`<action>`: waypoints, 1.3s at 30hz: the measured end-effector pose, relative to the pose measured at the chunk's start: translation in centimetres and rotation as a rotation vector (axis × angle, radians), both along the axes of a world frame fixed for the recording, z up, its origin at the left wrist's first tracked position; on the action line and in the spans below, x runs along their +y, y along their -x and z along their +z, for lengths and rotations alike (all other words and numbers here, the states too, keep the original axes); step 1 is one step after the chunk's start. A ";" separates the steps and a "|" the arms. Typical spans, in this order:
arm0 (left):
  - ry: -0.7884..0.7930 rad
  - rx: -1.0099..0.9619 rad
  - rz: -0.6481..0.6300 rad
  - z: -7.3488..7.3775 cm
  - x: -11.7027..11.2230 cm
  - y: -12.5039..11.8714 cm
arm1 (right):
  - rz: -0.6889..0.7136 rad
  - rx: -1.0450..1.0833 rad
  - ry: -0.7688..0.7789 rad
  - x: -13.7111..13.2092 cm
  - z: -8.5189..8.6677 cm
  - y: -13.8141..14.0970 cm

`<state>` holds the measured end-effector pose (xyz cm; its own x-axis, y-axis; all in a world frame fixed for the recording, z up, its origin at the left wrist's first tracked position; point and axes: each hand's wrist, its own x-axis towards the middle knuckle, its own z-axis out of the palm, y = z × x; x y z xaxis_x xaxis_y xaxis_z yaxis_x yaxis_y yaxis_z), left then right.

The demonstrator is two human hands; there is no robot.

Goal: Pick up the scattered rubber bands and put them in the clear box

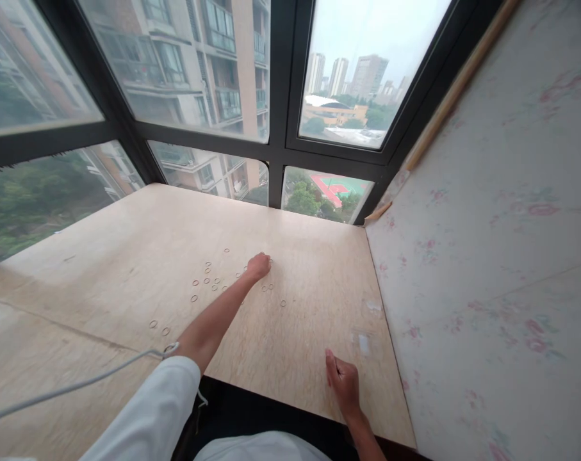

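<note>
Many thin small rings lie scattered over the pale wooden board, among them a ring (193, 298) left of my forearm, a reddish ring (195, 283) and a ring (283, 303) on the right. My left hand (259, 266) reaches forward to the board, its fingers curled together among the farthest rings. Other rings touch or sit close beside it, and whatever its fingertips hold is hidden. Close to the near edge, my right hand (344, 382) is closed in a loose fist with the thumb on top. Its contents cannot be made out.
A white cable (73, 387) crosses from the left to my left forearm. Dark-framed windows (277, 153) border the board's far side. A flower-patterned wall (477, 256) rises along the right. Clear tape patches (363, 344) are stuck near that wall.
</note>
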<state>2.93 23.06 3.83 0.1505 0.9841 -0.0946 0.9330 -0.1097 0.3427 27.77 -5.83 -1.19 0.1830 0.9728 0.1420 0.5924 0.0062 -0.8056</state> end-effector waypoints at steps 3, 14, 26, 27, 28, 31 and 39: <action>-0.002 0.090 -0.099 -0.3 1.2 0.1 | -0.007 0.023 -0.014 0.1 -0.2 0.0; -0.060 0.075 -0.282 -0.9 2.4 0.6 | -0.013 0.004 -0.043 0.1 -0.2 0.0; -0.066 -0.362 -0.387 1.2 -3.9 -7.9 | -0.010 0.079 -0.034 0.5 0.5 0.1; -0.058 -0.395 -0.434 1.5 -4.8 -9.3 | -0.014 0.079 -0.035 0.5 0.6 0.1; -0.048 -0.426 -0.487 1.7 -5.8 -10.7 | -0.017 0.078 -0.035 0.6 0.7 0.1; -0.039 -0.498 -0.677 2.4 -8.7 -14.8 | -0.021 0.075 -0.034 0.6 0.8 0.0; -0.052 -0.294 -0.953 2.9 -13.6 -21.8 | 0.001 0.093 -0.035 0.7 1.1 -0.1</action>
